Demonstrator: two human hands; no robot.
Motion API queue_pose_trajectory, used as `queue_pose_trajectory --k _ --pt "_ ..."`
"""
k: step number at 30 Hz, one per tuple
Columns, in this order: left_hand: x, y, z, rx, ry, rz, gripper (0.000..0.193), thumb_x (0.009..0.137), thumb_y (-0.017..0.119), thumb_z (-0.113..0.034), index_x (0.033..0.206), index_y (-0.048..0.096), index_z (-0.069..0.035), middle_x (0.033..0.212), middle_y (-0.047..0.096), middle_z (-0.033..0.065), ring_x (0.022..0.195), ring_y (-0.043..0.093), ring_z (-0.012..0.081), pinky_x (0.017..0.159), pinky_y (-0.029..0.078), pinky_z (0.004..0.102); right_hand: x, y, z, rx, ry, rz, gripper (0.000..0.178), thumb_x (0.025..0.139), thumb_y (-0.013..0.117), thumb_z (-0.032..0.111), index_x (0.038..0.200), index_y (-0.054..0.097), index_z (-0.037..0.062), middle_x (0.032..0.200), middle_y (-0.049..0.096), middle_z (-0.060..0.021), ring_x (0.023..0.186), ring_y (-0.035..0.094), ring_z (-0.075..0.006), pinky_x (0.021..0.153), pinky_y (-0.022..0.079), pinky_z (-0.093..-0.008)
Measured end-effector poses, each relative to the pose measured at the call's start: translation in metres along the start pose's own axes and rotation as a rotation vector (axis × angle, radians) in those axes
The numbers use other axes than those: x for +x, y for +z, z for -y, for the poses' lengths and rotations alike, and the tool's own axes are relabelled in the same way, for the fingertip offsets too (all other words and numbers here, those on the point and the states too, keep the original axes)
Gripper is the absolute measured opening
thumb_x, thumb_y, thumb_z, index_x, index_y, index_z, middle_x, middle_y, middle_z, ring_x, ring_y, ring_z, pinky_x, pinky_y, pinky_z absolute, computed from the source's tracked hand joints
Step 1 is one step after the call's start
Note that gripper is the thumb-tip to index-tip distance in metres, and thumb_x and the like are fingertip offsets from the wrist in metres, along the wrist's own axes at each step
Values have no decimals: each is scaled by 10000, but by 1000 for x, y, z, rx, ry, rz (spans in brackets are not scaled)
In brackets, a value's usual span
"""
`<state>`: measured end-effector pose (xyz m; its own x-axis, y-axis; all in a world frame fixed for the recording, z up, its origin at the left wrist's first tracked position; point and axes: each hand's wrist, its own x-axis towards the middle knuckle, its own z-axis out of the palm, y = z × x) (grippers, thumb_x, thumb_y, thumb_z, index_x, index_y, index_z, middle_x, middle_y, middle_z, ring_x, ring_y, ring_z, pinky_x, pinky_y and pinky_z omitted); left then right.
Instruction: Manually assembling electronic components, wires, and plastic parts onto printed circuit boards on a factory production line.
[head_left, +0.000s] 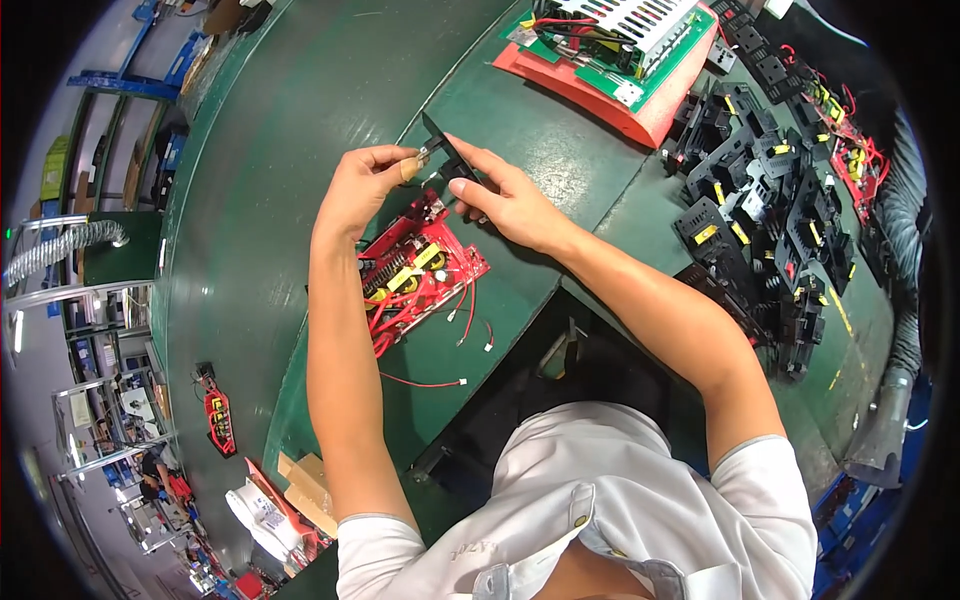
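Note:
My right hand [512, 206] grips a thin black plastic bracket [456, 164], thumb on the near side, holding it tilted above the bench. On the bracket's left side, my left hand [362, 190] pinches at a small shiny piece too small to name. A tan covering [409, 169] wraps one of its fingertips. Below both hands, a red circuit board [440, 276] lies on the green bench [525, 300]. It carries yellow-labelled parts, coils and red wires with white plugs [488, 347]. My left forearm hides part of the board's left side.
A vented white metal unit on a green board [630, 90] rests on an orange-red pad [560, 82] at the far side. Black plastic brackets [745, 175] are heaped at right, beside a grey hose [905, 330]. A smaller red board [217, 420] lies at left.

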<state>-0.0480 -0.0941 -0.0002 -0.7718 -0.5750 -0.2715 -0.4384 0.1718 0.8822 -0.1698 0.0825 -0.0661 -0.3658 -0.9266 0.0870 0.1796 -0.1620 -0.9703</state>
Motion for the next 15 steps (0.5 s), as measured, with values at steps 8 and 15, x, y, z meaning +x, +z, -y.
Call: queue_pose_trajectory --k 8,15 --pt "-1 8 -2 179 91 -128 168 834 738 -96 946 741 29 785 679 36 733 593 99 687 476 258 -1 6 2 24 25 -30 580 983 588 217 1516 386 112 1075 565 -21 832 594 -103 738 505 -257" --pt "-10 -24 -6 352 167 -86 322 876 729 -209 1105 701 15 1033 701 70 972 631 154 883 487 300 -1 1 2 133 119 38 569 1009 556 203 1526 342 102 1022 609 -45 828 607 -90 766 508 -246"
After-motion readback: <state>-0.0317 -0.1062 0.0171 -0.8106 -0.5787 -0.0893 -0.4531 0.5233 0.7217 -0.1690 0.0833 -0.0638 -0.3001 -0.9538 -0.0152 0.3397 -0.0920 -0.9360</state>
